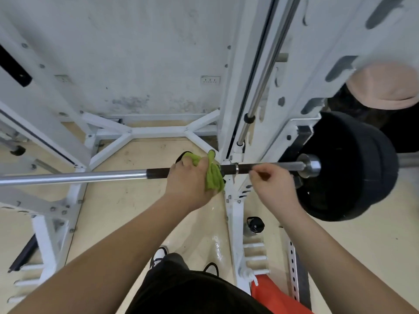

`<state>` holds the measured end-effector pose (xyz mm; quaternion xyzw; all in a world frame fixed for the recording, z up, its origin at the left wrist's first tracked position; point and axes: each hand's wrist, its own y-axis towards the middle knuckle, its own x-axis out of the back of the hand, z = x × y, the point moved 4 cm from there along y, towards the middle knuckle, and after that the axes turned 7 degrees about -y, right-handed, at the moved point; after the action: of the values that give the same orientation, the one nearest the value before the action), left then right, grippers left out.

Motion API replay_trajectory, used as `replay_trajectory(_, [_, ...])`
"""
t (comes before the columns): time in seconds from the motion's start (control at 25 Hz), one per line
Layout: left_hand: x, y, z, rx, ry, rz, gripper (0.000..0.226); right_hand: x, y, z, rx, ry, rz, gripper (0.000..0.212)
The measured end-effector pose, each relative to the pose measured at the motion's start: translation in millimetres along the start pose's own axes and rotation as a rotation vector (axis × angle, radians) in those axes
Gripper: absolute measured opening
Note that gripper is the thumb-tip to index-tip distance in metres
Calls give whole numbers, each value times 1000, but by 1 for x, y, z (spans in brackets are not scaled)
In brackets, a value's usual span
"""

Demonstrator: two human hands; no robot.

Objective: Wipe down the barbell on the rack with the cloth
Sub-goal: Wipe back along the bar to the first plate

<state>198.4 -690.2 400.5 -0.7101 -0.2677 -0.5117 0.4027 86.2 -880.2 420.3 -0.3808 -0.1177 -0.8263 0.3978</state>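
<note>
Barbell (74, 176) racked across white rack (235, 209), plates (353, 166) loaded at my right. Left grip (190, 180) clenched on soft green cloth (213, 175), wrapped round the dark knurled section. Right grip (272, 184) loosely curled at the bar, holding nothing. Steel is stiff and heavy; the cloth conforms, so squeeze around it.

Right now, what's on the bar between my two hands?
In the head view, between the left hand gripping the green cloth and the right hand: dark bar with a small silver ring.
</note>
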Motion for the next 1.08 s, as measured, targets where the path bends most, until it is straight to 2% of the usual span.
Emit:
replay_trajectory(0.04, [-1,5,-9,-2,47,-47,75,15,1,-16,5,-106,-89,19])
replay_trajectory(0.12, [3,22,-32,-38,-15,-109,43,36,5,-45,7,-321,-204,31])
replay_trajectory(0.2, [6,35,-54,-114,-118,-112,30,40,9,-65,-69,-399,-154,37])
replay_trajectory(0.32, [2,32,-51,-186,-192,-128,39,33,18,-75,-145,-415,-73,30])
replay_trajectory(0.44, [-4,18,-16,-143,-22,-119,73,32,25,-77,-107,-499,-108,26])
replay_trajectory(0.48, [-6,15,-14,-126,28,-135,69,32,25,-77,-71,-534,-133,22])
replay_trajectory(0.6, [-2,24,-38,-104,32,-173,35,29,27,-74,13,-617,-167,21])
replay_trajectory(0.68, [-1,31,-53,-141,17,-161,26,27,27,-76,29,-636,-161,23])
replay_trajectory(0.84, [1,39,-75,-295,19,-149,32,25,28,-79,49,-628,-162,24])
replay_trajectory(1.0, [-4,54,-151,-562,-39,-98,34,28,31,-82,55,-627,-157,22])
replay_trajectory(1.08, [-13,57,-171,-605,-2,-120,38,30,30,-83,75,-648,-162,22])
